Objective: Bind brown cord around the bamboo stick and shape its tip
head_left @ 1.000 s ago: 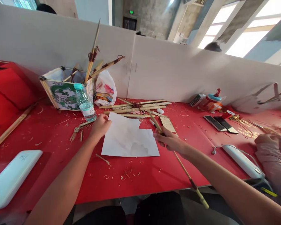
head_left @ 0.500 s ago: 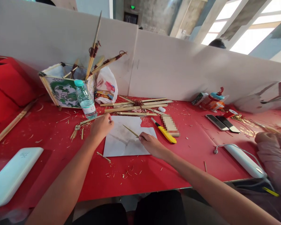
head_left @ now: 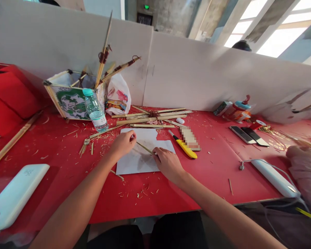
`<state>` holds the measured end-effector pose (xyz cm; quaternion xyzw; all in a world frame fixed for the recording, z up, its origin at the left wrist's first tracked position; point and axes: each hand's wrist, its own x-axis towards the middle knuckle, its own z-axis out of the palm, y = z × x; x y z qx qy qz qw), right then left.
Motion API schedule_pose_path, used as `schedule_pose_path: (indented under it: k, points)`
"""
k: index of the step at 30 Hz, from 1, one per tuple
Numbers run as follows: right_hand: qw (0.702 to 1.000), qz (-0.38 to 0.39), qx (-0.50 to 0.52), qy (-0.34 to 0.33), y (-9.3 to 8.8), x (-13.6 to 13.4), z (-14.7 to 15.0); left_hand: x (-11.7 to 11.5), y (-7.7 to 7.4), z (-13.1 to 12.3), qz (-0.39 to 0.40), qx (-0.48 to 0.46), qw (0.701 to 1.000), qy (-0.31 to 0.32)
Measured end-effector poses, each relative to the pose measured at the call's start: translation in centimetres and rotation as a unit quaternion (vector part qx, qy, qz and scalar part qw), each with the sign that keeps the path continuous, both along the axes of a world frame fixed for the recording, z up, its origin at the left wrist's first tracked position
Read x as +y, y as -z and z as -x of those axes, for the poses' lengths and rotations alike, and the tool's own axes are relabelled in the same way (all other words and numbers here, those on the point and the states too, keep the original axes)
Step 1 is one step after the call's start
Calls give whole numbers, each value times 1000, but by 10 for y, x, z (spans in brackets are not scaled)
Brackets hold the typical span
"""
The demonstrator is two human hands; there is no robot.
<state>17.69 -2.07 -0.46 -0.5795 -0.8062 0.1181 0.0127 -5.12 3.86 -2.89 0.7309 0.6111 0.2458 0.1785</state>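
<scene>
- One thin stick [head_left: 144,147] is slanting over the white paper [head_left: 134,164], and we are holding it from both sides, likely so that it cannot turn or drift; whether it is touching the sheet, we cannot tell.
- Our left hand [head_left: 125,142] is pinching the farther part, thumb and fingertips together on it, which seems a light hold suited to something so slender.
- Our right hand [head_left: 169,164] is clamping the nearer part between thumb and curled fingers; it is hiding whatever of the stick lies beneath, so we cannot tell where that end is.
- The paper is lying flat on the red table [head_left: 197,186], straight in front of us, perhaps to give a pale ground under the stick.
- Just right of the sheet, a yellow cutter [head_left: 186,148] is resting unheld, narrow end pointing away from us, probably placed within easy reach of our right hand.
- Behind the paper, bamboo strips [head_left: 150,119] are lying in a loose pile, seemingly set back so our hands have room.
- The water bottle [head_left: 99,121] is standing upright and capped before the patterned box [head_left: 72,102], probably out of our arms' way.
- To our right, another person's sleeve [head_left: 302,169] is resting by the table, well apart from our hands.
</scene>
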Motion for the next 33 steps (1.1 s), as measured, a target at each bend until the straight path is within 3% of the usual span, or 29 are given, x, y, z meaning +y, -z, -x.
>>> schedule_pose_path:
  k: [8, 25, 33]
  points:
    - [998, -41, 37, -5, 8, 9, -1, 1, 3, 2, 7, 17, 1000, -3]
    - [983, 2, -120, -138, 7, 29, 3, -2, 7, -4, 48, 68, 996, 23]
    - [976, -3, -166, -142, 0, 39, 15, -4, 6, -7, 53, 62, 996, 38]
